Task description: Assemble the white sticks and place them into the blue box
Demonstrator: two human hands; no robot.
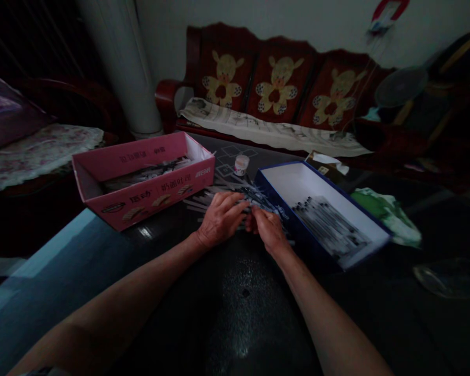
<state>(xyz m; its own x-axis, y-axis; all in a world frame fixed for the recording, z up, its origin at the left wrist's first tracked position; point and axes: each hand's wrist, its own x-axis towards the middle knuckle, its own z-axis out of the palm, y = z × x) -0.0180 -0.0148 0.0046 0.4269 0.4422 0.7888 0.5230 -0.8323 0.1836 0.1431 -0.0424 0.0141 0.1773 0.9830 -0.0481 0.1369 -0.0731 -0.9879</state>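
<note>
a dark red wooden sofa (194, 49) with bear-patterned backs stands beyond the dark table (250, 318), which carries everything being handled. on it, the pink box (127, 196) sits to the left, its length running left to right and climbing slightly away, with a loose jumble of pale pieces inside; the blue box (292, 180) sits to the right, its length slanting from far left to near right. the left hand (222, 218) and the right hand (269, 230) meet between the boxes, fingers curled and close together at the tips; whether either is clamped on a piece i cannot tell, as the fingers hide the spot and the light is dim. the right hand is nearer the blue box, just beside its wall, and the left nearer the pink one. a small round tub (241, 165) stands past the fingertips. smallest are the thin pale strips (198, 202), spread on the table under and just beyond both hands: those by the left hand point out leftward with long axes nearly sideways, while those by the right slant from far left to near right. the bundled strips (325, 222) in the blue box lie roughly parallel, along its length.
</note>
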